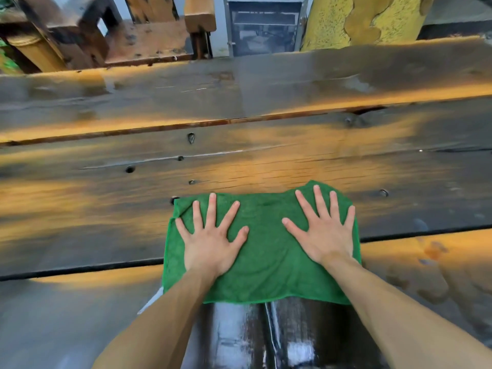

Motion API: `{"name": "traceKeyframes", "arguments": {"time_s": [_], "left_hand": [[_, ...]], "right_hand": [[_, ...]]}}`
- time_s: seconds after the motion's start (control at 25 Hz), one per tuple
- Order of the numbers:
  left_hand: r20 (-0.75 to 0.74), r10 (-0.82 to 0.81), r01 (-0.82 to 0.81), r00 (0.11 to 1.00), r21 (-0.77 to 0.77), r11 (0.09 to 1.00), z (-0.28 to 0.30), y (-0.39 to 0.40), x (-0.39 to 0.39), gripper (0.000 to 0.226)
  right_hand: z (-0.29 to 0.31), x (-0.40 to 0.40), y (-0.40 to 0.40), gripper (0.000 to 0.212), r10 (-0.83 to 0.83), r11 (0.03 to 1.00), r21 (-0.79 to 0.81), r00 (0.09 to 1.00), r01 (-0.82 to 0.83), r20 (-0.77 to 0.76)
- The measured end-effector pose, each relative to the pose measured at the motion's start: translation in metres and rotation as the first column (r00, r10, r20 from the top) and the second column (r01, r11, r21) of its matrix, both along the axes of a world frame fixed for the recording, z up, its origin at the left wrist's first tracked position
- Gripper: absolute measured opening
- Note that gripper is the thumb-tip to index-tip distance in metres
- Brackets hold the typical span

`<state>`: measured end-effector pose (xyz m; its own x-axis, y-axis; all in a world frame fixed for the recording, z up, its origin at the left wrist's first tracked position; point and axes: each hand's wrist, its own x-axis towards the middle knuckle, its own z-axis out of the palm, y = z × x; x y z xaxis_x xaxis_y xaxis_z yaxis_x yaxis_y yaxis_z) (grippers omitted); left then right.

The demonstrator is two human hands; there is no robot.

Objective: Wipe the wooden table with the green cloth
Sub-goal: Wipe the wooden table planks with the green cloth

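Hands flat on the cloth right now: my left hand (210, 235) and right hand (323, 230) both lie palm down w/ fingers straight and fanned out, pressing the green microfibre cloth (266, 251) onto the dark, worn wooden plank table (239, 161). Nothing pinched or gripped. Cloth sits near my edge of the table, spread wide, its near hem hanging over the gap btwn planks toward me.

Risks as I see them:

- Cloth isn't held, only pressed. If I push fwd w/ uneven weight it'll prob bunch up under one palm or slide out from the other.
- Far left corner of cloth is already folded over by my left fingertips (212, 196), so that patch may skip the wood.
- Table has knot holes, e.g. the small dark knot hole (130, 169), plus cracks and the long seam between planks (186, 126). Microfibre could snag there, or dirt gets shoved into the gaps instead of lifted.
- Surface looks wet/glossy, so palms could slip off the cloth.
- Most of the table beyond the cloth looks undone; long reach fwd = less pressure, streaks.
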<state>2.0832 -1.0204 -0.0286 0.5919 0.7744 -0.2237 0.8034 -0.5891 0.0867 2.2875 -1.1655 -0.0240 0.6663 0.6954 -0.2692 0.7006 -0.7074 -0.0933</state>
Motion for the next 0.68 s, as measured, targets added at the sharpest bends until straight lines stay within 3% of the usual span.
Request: {"name": "traceKeyframes", "arguments": {"time_s": [0.68], "left_hand": [[0.032, 0.052, -0.054, 0.998, 0.08, 0.995, -0.009, 0.231, 0.171, 0.067]], "right_hand": [[-0.009, 0.181, 0.243, 0.08, 0.085, 0.994, 0.062, 0.992, -0.09, 0.091]]}}
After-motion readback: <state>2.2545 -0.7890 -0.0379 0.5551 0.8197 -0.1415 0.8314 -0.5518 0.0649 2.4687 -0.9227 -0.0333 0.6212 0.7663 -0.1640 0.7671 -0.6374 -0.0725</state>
